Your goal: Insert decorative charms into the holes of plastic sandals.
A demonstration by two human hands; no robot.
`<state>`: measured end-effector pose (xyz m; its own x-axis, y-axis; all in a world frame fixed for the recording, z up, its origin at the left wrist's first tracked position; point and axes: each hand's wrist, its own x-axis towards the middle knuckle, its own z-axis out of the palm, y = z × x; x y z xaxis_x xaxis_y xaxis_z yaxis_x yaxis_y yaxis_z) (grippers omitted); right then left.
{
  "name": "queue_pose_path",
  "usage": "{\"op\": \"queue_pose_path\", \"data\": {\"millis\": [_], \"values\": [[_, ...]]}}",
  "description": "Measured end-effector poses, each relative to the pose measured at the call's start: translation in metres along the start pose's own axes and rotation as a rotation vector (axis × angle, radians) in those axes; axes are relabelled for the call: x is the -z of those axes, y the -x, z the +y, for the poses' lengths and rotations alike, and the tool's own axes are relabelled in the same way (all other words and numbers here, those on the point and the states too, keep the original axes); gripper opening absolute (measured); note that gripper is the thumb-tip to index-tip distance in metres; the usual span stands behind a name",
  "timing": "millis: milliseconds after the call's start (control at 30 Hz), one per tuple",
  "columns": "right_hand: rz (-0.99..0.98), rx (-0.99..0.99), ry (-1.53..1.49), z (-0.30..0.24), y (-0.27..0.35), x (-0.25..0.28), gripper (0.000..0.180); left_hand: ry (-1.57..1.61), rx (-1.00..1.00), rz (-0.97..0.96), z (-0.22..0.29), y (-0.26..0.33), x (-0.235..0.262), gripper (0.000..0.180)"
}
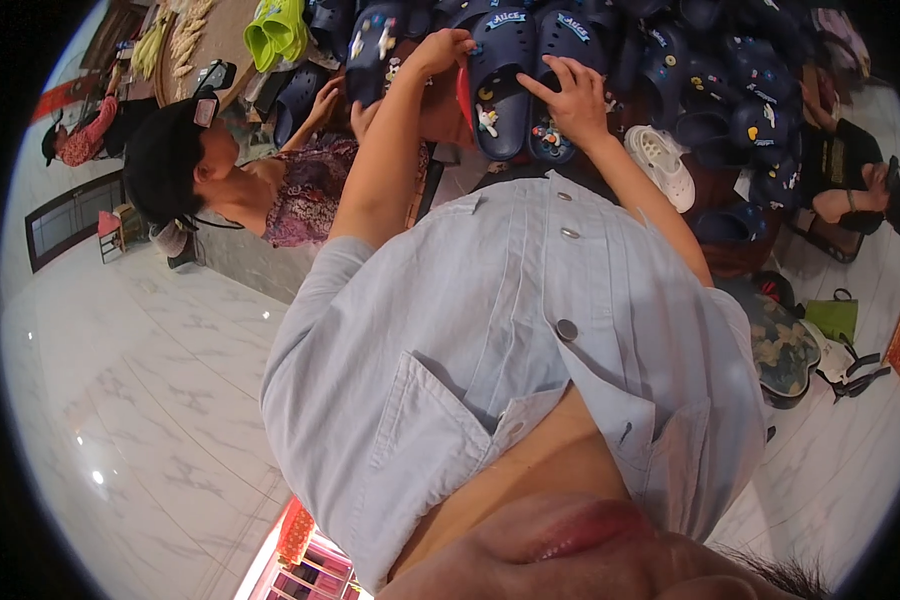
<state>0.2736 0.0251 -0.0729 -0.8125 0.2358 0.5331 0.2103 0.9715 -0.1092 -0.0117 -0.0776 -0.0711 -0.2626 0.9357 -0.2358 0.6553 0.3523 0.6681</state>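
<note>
A pair of dark navy clogs lies in front of me, a left clog (pixel 498 85) and a right clog (pixel 560 45), both with light-blue lettered charms on the straps. My left hand (pixel 442 50) is at the outer side of the left clog, its fingertips drawn together beside the strap; what they hold, if anything, is too small to tell. With fingers spread, my right hand (pixel 574 100) rests over the right clog, one finger reaching toward the left clog. A white rabbit-like charm (pixel 487 121) and a yellow moon charm (pixel 485 95) sit on the left clog.
Many more navy clogs (pixel 755 125) with charms cover the table to the right, beside a white clog (pixel 660 165). Lime-green clogs (pixel 275 35) lie at the far left. A co-worker in a black cap (pixel 165 155) works close on my left; another person (pixel 850 180) sits at the right.
</note>
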Motion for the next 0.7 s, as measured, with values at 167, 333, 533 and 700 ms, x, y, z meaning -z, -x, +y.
{"op": "queue_pose_path", "data": {"millis": [167, 333, 533, 700], "values": [[-0.009, 0.009, -0.014, -0.002, -0.001, 0.001, 0.060, 0.078, 0.051, -0.044, -0.022, -0.012, 0.001, 0.027], [-0.005, -0.002, -0.001, -0.001, 0.000, -0.002, 0.061, -0.212, 0.078, -0.102, -0.016, -0.023, 0.009, 0.034], [0.009, -0.003, 0.010, 0.000, 0.000, -0.002, 0.060, -0.139, 0.082, -0.218, -0.016, -0.024, 0.013, 0.045], [0.010, 0.013, 0.009, -0.004, -0.003, -0.001, 0.058, -0.402, 0.048, -0.243, -0.029, -0.037, 0.016, 0.046]]}}
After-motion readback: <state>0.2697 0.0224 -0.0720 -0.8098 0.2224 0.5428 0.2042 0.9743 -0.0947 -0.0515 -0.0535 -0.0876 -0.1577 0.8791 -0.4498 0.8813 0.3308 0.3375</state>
